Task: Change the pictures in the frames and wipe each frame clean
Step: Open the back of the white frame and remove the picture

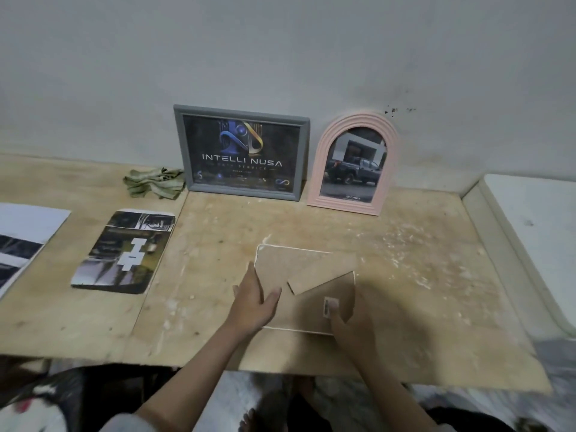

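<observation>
Lying face down near the front edge of a plywood table (436, 275), a white-edged picture frame (296, 263) shows its brown backing board, with a folding stand (321, 283) angled across it. The person's left hand (254, 302) rests flat on the frame's left side, fingers together and thumb spread over the backing. The right hand (349, 319) presses down at the frame's near right corner, its fingertips on a small metal clip (329, 307); whether it pinches the clip cannot be told.

Against the far wall (280, 57), a grey rectangular frame (241, 152) stands upright holding a dark poster that reads "INTELLI NUSA". Just to its right stands a pink arched frame (353, 165) with a picture of a dark pickup truck. A crumpled greenish cloth (152, 182) lies just left of the grey frame.

On the left part of the table, a loose print (124, 251) with rounded corners lies flat, well apart from the hands. Farther left, another print (21, 238) is cut off by the picture's edge. A white surface (536, 232) borders the table on the right.
</observation>
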`<state>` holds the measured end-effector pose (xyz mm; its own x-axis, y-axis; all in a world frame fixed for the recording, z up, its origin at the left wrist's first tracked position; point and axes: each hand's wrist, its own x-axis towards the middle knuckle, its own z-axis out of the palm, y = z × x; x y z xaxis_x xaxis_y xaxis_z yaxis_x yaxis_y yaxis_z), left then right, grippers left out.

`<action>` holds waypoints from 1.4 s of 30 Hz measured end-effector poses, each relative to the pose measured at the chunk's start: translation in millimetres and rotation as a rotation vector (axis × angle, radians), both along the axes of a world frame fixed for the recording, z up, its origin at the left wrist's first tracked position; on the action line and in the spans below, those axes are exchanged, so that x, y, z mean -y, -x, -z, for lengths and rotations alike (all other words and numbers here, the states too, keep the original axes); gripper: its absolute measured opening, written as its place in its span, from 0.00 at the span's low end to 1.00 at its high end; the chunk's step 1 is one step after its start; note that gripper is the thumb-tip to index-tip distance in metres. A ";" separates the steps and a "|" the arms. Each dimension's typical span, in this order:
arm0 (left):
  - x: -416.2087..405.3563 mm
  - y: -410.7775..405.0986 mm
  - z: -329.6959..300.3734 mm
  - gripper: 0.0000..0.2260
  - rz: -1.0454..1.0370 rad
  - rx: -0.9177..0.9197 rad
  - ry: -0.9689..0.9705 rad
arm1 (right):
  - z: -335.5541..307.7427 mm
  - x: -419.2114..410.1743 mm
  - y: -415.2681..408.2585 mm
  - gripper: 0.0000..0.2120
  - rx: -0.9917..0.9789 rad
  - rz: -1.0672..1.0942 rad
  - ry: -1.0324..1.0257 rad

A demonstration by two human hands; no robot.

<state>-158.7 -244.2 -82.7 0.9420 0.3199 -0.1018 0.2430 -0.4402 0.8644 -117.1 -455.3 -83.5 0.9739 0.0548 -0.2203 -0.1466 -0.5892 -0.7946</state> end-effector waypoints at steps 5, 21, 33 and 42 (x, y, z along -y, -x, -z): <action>-8.4 8.3 17.1 0.42 0.110 -0.116 -0.253 | 16.7 -4.0 6.6 0.38 0.063 -0.220 0.210; -11.7 32.9 11.5 0.57 0.252 -0.404 -0.427 | -16.2 -121.6 -53.5 0.27 0.308 -0.874 0.647; -9.2 31.9 13.0 0.52 0.196 -0.408 -0.422 | -31.4 -167.4 -79.4 0.23 0.362 -1.070 0.974; -11.6 36.0 15.6 0.52 0.181 -0.382 -0.484 | -42.5 -186.7 -81.5 0.24 0.220 -1.104 0.908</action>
